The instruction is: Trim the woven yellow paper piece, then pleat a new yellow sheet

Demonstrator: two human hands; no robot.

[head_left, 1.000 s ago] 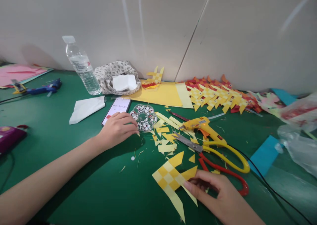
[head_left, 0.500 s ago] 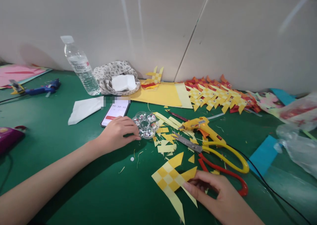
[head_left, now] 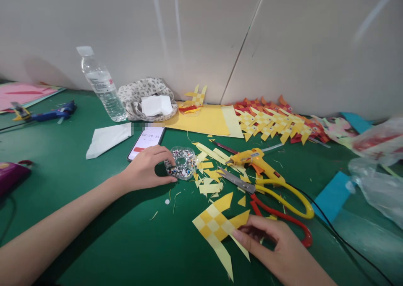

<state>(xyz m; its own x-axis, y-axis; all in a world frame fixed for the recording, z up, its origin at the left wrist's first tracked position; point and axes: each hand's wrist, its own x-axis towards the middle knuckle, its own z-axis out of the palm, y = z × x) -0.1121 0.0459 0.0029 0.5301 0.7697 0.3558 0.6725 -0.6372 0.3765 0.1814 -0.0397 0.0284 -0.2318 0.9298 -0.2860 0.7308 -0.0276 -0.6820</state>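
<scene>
My left hand (head_left: 149,168) is at the left side of a clear flower-shaped box (head_left: 181,163) of small googly eyes. Its thumb and forefinger are apart, the fingertips at the box's rim; the other fingers are partly hidden. In my right hand (head_left: 272,244) a woven yellow paper fish (head_left: 212,225) is pinched by its tail strips between thumb and fingers. Its checkered body points left, low over the green table. Scissors (head_left: 267,193) with one yellow and one red handle lie just beyond my right hand.
Yellow paper scraps (head_left: 209,181) and a yellow glue gun (head_left: 258,162) lie right of the box. A phone (head_left: 146,139), tissue (head_left: 108,139), water bottle (head_left: 102,88) and cloth pouch (head_left: 132,95) stand behind. Finished paper fish (head_left: 270,122) are piled along the wall.
The box has shifted slightly left and now sits flat, its eyes spread out. My left thumb and forefinger have parted. My right hand and the paper fish have barely moved.
</scene>
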